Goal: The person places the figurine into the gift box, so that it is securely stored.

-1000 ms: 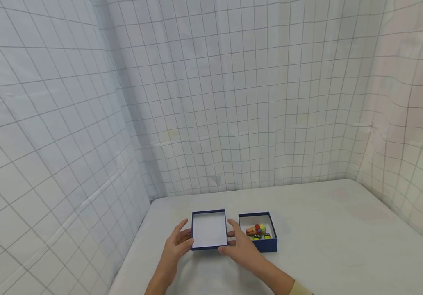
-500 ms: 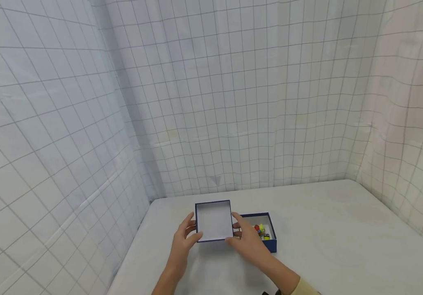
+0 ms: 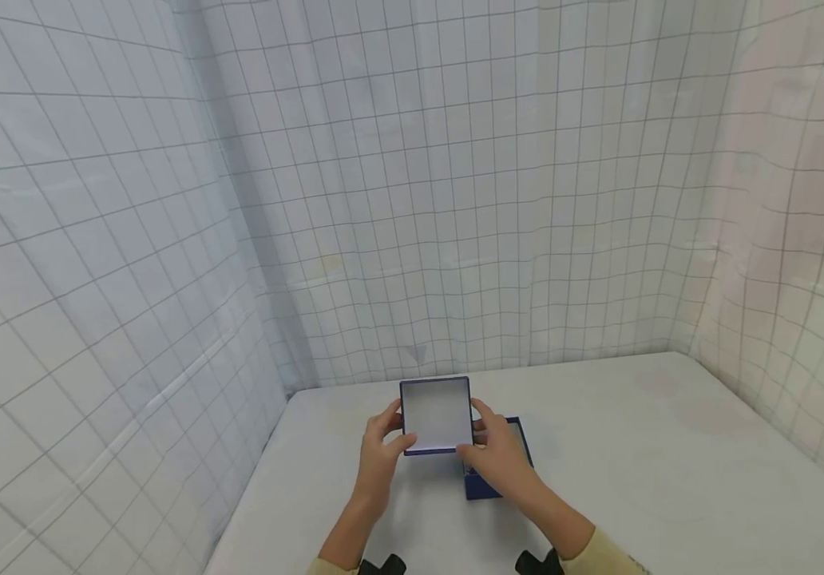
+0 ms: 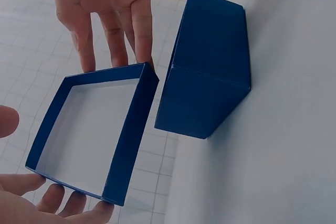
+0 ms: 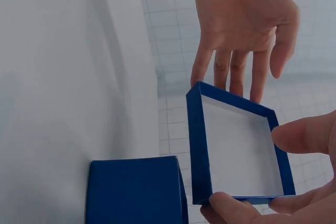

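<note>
A shallow square blue box lid (image 3: 437, 415) with a white inside is held up above the table, tilted with its inner side toward me. My left hand (image 3: 378, 459) grips its left edge, and my right hand (image 3: 501, 459) grips the right edge. In the right wrist view the right thumb (image 5: 302, 135) lies across the lid's rim, while the left fingers (image 5: 236, 72) press the opposite side. Behind the lid and right hand stands a deeper blue box (image 3: 482, 489), partly covered by them. Its contents are mostly hidden now.
A white table (image 3: 620, 471) carries the box. Gridded white curtains (image 3: 398, 200) enclose it at the back and both sides. Dark wrist devices (image 3: 383, 565) show at the bottom edge of the head view.
Both hands have lifted the lid and carried it right, over the box's left part. The lid tilts more upright, and the small colourful items in the box have become hidden.
</note>
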`<action>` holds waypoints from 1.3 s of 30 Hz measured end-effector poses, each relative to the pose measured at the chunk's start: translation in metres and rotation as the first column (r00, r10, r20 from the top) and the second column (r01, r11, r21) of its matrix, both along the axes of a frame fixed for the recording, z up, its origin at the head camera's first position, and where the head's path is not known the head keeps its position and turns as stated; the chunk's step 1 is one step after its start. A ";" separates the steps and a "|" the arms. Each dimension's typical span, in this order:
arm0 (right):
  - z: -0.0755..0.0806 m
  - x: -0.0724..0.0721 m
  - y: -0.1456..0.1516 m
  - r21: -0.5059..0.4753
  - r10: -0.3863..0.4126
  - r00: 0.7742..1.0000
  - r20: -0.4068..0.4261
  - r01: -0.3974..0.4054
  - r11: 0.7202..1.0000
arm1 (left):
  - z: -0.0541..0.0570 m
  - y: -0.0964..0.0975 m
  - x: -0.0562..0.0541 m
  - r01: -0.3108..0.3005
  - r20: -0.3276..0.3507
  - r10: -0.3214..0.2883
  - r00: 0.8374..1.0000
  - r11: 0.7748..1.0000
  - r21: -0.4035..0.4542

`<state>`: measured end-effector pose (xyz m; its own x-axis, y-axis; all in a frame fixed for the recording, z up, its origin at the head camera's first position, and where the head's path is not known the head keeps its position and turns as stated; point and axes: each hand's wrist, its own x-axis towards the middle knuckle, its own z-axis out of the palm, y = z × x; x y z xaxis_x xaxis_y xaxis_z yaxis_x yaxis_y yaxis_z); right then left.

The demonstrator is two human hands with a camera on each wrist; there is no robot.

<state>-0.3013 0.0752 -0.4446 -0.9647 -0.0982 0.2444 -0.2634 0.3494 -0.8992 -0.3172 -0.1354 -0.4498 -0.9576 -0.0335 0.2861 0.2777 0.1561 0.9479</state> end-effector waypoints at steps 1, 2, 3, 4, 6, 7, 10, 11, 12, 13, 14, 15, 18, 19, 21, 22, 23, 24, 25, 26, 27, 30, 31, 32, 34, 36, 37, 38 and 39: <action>0.001 -0.002 0.001 0.002 -0.005 1.000 -0.001 0.005 1.000 | 0.000 0.002 -0.002 -0.003 -0.006 0.003 1.000 1.000 -0.003; 0.001 -0.004 0.002 0.011 -0.014 1.000 0.001 0.014 1.000 | 0.001 0.004 -0.003 -0.007 -0.016 0.007 1.000 1.000 -0.005; 0.002 -0.006 0.004 0.016 -0.022 1.000 0.001 0.022 1.000 | 0.001 0.006 -0.005 -0.008 -0.024 0.008 1.000 1.000 -0.006; 0.004 -0.008 0.005 0.019 -0.030 1.000 0.000 0.030 0.999 | 0.002 0.008 -0.007 -0.012 -0.037 0.011 0.999 1.000 -0.009; 0.006 -0.013 0.008 0.019 -0.046 0.999 0.002 0.046 0.999 | 0.003 0.012 -0.011 -0.016 -0.062 0.015 0.998 1.000 -0.008; 0.008 -0.015 0.009 0.024 -0.053 0.999 -0.007 0.053 0.998 | 0.004 0.014 -0.013 -0.017 -0.075 0.017 0.997 1.000 -0.005; 0.012 -0.021 0.013 0.031 -0.078 0.997 -0.013 0.078 0.996 | 0.005 0.018 -0.017 -0.018 -0.120 0.018 0.993 1.000 -0.004; 0.013 -0.023 0.014 0.032 -0.084 0.996 -0.020 0.085 0.996 | 0.005 0.019 -0.018 -0.016 -0.129 0.016 0.992 1.000 -0.004; 0.015 -0.024 0.015 0.034 -0.089 0.996 -0.027 0.090 0.995 | 0.005 0.020 -0.019 -0.012 -0.140 0.011 0.990 1.000 -0.005; 0.016 -0.025 0.017 0.037 -0.095 0.995 -0.036 0.096 0.995 | 0.005 0.021 -0.019 -0.010 -0.148 0.008 0.989 1.000 -0.009; 0.017 -0.026 0.018 0.034 -0.100 0.994 -0.039 0.101 0.994 | 0.006 0.022 -0.020 -0.006 -0.157 0.004 0.988 1.000 -0.015; 0.018 -0.027 0.020 0.031 -0.103 0.994 -0.048 0.105 0.994 | 0.006 0.023 -0.021 0.000 -0.164 -0.003 0.986 1.000 -0.020; 0.020 -0.029 0.025 0.021 -0.108 0.992 -0.057 0.110 0.994 | 0.007 0.026 -0.023 0.026 -0.179 -0.029 0.983 0.999 -0.022; 0.020 -0.030 0.027 0.019 -0.110 0.992 -0.055 0.111 0.994 | 0.007 0.027 -0.023 0.037 -0.183 -0.039 0.982 0.999 -0.018; 0.021 -0.031 0.030 0.020 -0.114 0.992 -0.048 0.115 0.993 | 0.010 0.030 -0.023 0.061 -0.182 -0.062 0.981 0.998 -0.013; 0.021 -0.032 0.032 0.024 -0.117 0.992 -0.046 0.118 0.993 | 0.013 0.031 -0.021 0.072 -0.178 -0.074 0.981 0.997 -0.016; 0.021 -0.032 0.033 0.031 -0.119 0.992 -0.044 0.121 0.992 | 0.017 0.033 -0.018 0.087 -0.176 -0.088 0.980 0.996 -0.016; 0.021 -0.033 0.035 0.039 -0.125 0.991 -0.039 0.127 0.991 | 0.022 0.034 -0.014 0.099 -0.172 -0.101 0.980 0.995 -0.019; 0.021 -0.033 0.036 0.043 -0.131 0.991 -0.036 0.133 0.990 | 0.026 0.035 -0.010 0.107 -0.175 -0.111 0.978 0.994 -0.029; 0.020 -0.034 0.037 0.051 -0.140 0.990 -0.035 0.141 0.989 | 0.030 0.036 -0.006 0.111 -0.170 -0.117 0.979 0.993 -0.041; 0.020 -0.034 0.039 0.059 -0.147 0.989 -0.034 0.149 0.987 | 0.033 0.037 -0.003 0.118 -0.169 -0.125 0.978 0.992 -0.049; 0.020 -0.034 0.043 0.064 -0.164 0.986 -0.033 0.166 0.984 | 0.038 0.039 0.002 0.135 -0.173 -0.145 0.974 0.989 -0.067; 0.019 -0.033 0.045 0.063 -0.168 0.985 -0.034 0.170 0.983 | 0.037 0.039 0.001 0.142 -0.175 -0.153 0.973 0.987 -0.073; 0.018 -0.033 0.047 0.060 -0.169 0.985 -0.033 0.171 0.983 | 0.037 0.039 0.000 0.152 -0.170 -0.163 0.972 0.986 -0.074; 0.016 -0.031 0.050 0.049 -0.169 0.985 -0.033 0.171 0.984 | 0.037 0.040 0.000 0.182 -0.168 -0.192 0.967 0.981 -0.071; 0.014 -0.030 0.053 0.043 -0.173 0.984 -0.035 0.175 0.984 | 0.036 0.041 0.000 0.217 -0.162 -0.224 0.961 0.974 -0.058; 0.013 -0.030 0.055 0.038 -0.174 0.984 -0.039 0.175 0.984 | 0.036 0.041 0.000 0.234 -0.159 -0.239 0.958 0.971 -0.047; 0.012 -0.029 0.056 0.034 -0.174 0.984 -0.042 0.175 0.984 | 0.035 0.042 -0.001 0.250 -0.154 -0.253 0.955 0.968 -0.035; 0.012 -0.029 0.057 0.028 -0.175 0.983 -0.047 0.176 0.984 | 0.034 0.042 -0.001 0.263 -0.150 -0.264 0.953 0.965 -0.026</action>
